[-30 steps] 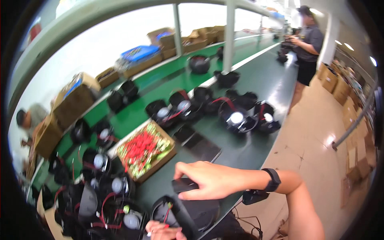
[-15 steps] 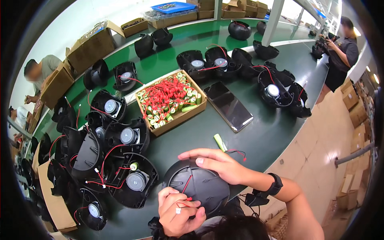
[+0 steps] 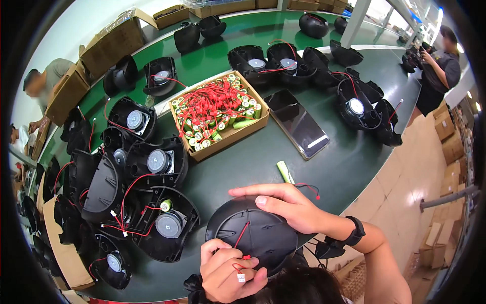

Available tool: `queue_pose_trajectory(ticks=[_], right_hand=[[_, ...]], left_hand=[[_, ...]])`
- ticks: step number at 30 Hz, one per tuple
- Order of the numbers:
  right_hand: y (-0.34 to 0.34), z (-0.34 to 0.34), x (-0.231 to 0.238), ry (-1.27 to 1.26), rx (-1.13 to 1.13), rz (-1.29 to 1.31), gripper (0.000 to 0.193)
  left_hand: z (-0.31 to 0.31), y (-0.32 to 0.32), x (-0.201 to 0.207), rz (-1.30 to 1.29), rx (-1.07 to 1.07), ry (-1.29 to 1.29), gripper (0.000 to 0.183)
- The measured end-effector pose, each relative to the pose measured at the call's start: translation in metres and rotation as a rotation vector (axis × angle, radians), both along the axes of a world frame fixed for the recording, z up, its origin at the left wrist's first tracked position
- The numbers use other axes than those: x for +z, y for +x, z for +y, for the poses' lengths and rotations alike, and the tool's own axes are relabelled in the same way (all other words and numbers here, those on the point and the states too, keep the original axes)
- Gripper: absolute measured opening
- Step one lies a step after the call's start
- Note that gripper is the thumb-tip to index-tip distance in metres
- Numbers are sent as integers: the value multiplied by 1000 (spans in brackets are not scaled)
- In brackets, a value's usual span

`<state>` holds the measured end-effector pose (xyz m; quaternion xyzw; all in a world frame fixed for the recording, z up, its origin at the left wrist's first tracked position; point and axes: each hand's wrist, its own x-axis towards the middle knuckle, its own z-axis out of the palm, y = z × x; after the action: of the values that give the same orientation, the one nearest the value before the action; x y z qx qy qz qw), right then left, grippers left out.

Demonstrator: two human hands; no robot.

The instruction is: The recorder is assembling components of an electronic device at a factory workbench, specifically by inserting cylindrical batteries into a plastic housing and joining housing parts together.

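Observation:
A rounded black plastic speaker housing [image 3: 263, 230] is at the table's near edge, its closed outer side up. A red wire [image 3: 243, 235] comes out of a slot in it. My left hand [image 3: 228, 271] has its fingers curled on that wire, against the housing. A small white plug [image 3: 241, 277] sticks out by the knuckles, with a red connector above it. My right hand [image 3: 291, 206] grips the housing's far right side, fingers along the rim and thumb on top. Just beyond it lies a single green battery cell [image 3: 285, 172] with a red lead.
A cardboard box [image 3: 230, 143] of green cells with red leads stands mid-table, a dark phone [image 3: 298, 124] beside it. Open black housings with speakers [image 3: 169, 224] crowd the left; more stand [image 3: 354, 106] at the right. Other people work at far left and far right [image 3: 440, 71].
The view has shifted slightly, so the table things sit a little differently in the picture. Both hands keep their hold on the housing and wire, with only a slight finger shift.

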<state>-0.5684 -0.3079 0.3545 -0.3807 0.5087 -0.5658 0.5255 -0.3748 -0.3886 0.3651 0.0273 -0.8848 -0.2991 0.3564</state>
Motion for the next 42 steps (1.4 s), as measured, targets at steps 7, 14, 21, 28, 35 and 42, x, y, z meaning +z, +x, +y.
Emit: queue_pose_trajectory(ticks=[7,14,21,28,35,42], right_hand=[[-2,-3,4,43,38,39,41],[6,1,4,-17,-78,188,35],[8,-3,-1,-89,-46,-62,39],[3,-6,-4,-61,36,-148,46],[7,-6,-5,-94,-100,-273,33],[-1,5,-38,-365,-145,-204,30]], left_hand=[[-2,0,-1,2,-13,9,17],[-1,-1,-2,9,2,10,18],[2,2,-3,-4,17,43,21],[-1,2,-2,18,-15,91,24],[-1,0,-7,78,10,157,26],[-1,0,-8,74,0,145,24]])
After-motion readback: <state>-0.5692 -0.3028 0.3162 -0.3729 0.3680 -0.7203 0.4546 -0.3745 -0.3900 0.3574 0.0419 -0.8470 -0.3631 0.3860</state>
